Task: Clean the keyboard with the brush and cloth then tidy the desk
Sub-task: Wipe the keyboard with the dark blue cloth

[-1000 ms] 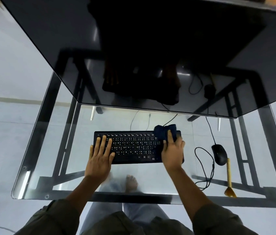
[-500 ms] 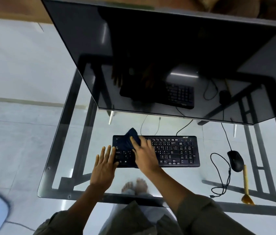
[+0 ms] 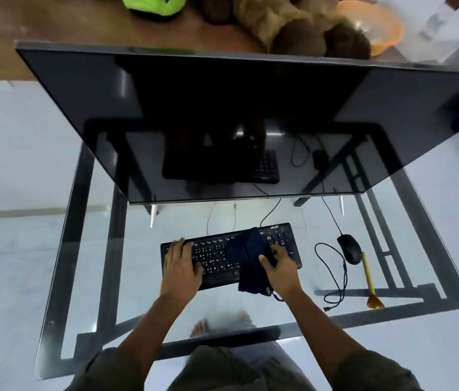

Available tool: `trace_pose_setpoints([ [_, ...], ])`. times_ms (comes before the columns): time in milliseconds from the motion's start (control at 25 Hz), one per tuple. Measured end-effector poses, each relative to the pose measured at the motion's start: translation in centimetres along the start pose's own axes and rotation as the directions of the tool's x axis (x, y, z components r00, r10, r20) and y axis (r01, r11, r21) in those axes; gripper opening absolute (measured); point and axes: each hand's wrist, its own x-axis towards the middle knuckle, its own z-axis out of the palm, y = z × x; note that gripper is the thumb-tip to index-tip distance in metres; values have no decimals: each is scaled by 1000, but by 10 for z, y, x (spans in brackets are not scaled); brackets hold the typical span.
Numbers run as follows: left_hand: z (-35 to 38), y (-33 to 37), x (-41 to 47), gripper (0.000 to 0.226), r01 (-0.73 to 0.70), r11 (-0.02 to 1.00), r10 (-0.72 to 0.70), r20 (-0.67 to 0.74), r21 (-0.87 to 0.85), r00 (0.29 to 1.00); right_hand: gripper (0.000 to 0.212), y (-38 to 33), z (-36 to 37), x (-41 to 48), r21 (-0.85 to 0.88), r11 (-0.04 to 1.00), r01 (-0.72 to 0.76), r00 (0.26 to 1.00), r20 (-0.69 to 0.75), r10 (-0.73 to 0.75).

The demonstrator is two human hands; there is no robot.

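A black keyboard (image 3: 217, 259) lies on the glass desk (image 3: 87, 277) in front of the monitor. A dark blue cloth (image 3: 246, 253) is draped across the right half of the keyboard and hangs over its front edge. My right hand (image 3: 280, 270) holds the cloth's right side, the thumb and bent fingers bunching it against the keys. My left hand (image 3: 181, 266) rests flat on the left end of the keyboard, fingers straight. The yellow brush (image 3: 368, 279) lies on the glass to the right, bristles toward me, untouched by either hand.
A black mouse (image 3: 349, 248) sits just left of the brush's handle, its cable (image 3: 335, 275) looped on the glass. A large dark monitor (image 3: 222, 122) leans over the back of the desk. Behind it, a wooden surface holds a plush toy (image 3: 293, 21) and an orange bowl (image 3: 377, 26).
My right hand has swept the cloth from the keyboard's left side to its right half. My left hand has moved up onto the keyboard's left end. The view has tilted upward.
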Motion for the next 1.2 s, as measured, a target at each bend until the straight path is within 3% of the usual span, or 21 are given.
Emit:
trace_pose_setpoints([
  [120,1,51,22,58,-209,974,216,74,-92,974,38,-11,-5,0,-92,995,32,993,118,-21],
  [200,3,87,35,70,-355,931,366,193,-87,911,32,-14,-23,-4,-10,995,101,983,156,-98],
  [280,5,119,50,70,-409,909,407,364,-75,838,23,-10,-53,-8,116,979,168,968,169,-186],
  [360,7,152,61,49,-344,923,385,464,-174,798,19,4,-91,-11,223,958,182,962,163,-221],
  [440,16,188,66,25,-216,922,356,483,-321,800,18,22,-129,-10,272,943,192,968,107,-228],
  [560,57,268,64,11,-99,902,313,481,-419,819,16,60,-198,-3,336,923,187,982,-75,-171],
  [720,137,371,61,17,-24,875,280,464,-484,841,13,126,-273,16,409,909,77,958,-283,46],
  [920,221,450,56,24,3,910,223,495,-415,840,9,211,-314,38,515,854,-72,901,-334,277],
  [1200,244,455,52,49,-36,936,207,465,-351,860,26,230,-301,43,396,902,-174,888,-332,317],
])
